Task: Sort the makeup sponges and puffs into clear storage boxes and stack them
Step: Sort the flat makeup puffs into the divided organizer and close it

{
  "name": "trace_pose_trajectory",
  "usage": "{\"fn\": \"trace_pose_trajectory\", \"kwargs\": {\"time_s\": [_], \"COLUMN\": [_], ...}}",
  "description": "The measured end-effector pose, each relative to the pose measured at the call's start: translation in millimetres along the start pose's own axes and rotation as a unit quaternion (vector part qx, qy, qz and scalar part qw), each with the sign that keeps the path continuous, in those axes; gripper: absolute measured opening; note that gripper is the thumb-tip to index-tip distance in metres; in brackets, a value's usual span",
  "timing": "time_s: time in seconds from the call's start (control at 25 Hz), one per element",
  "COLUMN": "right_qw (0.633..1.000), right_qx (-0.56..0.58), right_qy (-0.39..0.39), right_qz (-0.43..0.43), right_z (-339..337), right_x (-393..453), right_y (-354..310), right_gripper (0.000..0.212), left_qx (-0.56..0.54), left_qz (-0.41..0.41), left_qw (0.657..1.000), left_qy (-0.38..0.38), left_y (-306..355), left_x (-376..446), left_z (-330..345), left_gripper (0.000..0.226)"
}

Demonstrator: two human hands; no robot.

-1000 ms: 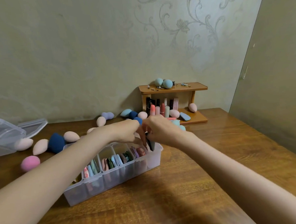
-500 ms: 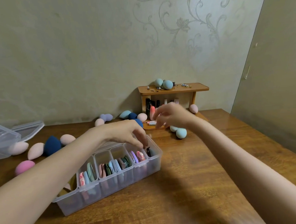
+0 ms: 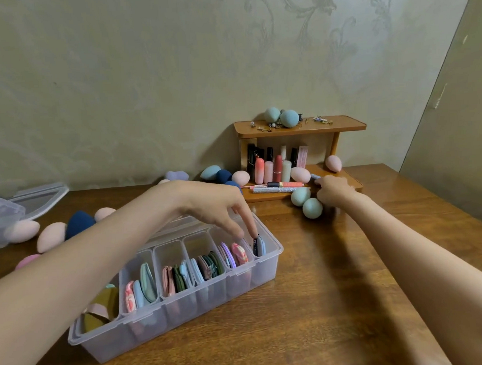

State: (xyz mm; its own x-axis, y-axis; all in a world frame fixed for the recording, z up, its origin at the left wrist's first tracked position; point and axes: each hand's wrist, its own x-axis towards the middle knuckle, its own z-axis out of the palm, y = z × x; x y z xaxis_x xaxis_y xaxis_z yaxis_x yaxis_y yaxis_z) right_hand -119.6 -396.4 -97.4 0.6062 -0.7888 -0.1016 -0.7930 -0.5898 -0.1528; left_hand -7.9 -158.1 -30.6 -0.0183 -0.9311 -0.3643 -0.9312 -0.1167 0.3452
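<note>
I see the divided box [image 3: 182,311] lying on the tabletop [image 3: 338,302] left of centre, its compartments holding puffs [image 3: 208,266] stood on edge in rows. My left hand [image 3: 221,208] hangs over its far-right compartment, a fingertip on the end puff [image 3: 258,246]. Behind and to the right, a small shelf [image 3: 301,126] stands against the wall, lipsticks [image 3: 272,168] on its lower level, two sponges [image 3: 282,117] on top. My right hand [image 3: 334,191] rests at the shelf's base, just beside two sponges on the tabletop [image 3: 306,202]. More sponges [image 3: 52,234] lie far left, near a second box [image 3: 1,220].
</note>
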Motion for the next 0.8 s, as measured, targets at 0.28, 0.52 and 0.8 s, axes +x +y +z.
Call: {"fn": "trace_pose_trajectory", "kwargs": {"time_s": [0.28, 0.52, 0.8], "right_qw": [0.941, 0.937, 0.925], "right_qx": [0.112, 0.151, 0.049], "right_qy": [0.287, 0.163, 0.160], "right_qz": [-0.137, -0.270, -0.342], "right_z": [-58.7, -60.3, -7.6], "right_x": [-51.4, -146.8, -185.3], "right_y": [-35.1, -66.7, -70.9], "right_gripper": [0.023, 0.019, 0.024], "left_qx": [-0.038, 0.073, 0.097], "left_qz": [-0.017, -0.064, -0.125], "left_qw": [0.999, 0.993, 0.978], "left_qy": [0.008, 0.060, 0.135], "left_y": [4.8, 26.5, 35.7], "left_x": [-6.5, -18.8, -29.2], "left_z": [5.4, 14.0, 46.2], "left_gripper": [0.034, 0.024, 0.027]}}
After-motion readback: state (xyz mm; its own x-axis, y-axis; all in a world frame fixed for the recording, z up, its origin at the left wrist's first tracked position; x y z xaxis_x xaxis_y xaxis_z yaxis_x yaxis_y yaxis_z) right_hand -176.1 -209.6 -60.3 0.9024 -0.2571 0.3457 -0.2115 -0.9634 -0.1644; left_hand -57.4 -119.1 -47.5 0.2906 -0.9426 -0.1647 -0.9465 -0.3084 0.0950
